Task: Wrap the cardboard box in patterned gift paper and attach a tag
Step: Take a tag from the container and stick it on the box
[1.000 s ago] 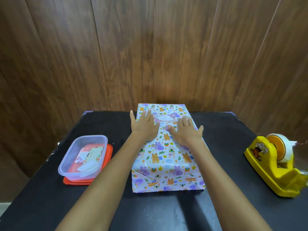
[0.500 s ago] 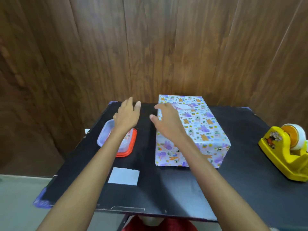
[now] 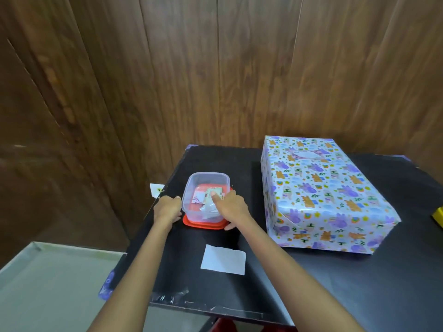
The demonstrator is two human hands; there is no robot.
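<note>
A: What do we log, largest item first?

B: We note the black counter (image 3: 311, 283). The box (image 3: 321, 192), fully wrapped in patterned paper, lies flat on its right half, near the wooden wall (image 3: 239, 80).

A: And left of it?

B: We find a clear tub (image 3: 208, 174) standing on a red lid (image 3: 203, 225), well apart from the box. A white slip (image 3: 224, 259) lies nearer us.

A: Hands?

B: The left hand (image 3: 167, 209) has its fingers curled against the tub's left side, clamped on it. The right hand (image 3: 232, 207) reaches over the right side, fingers apart, index tip on the tags (image 3: 203, 196) inside, thumb outside.
</note>
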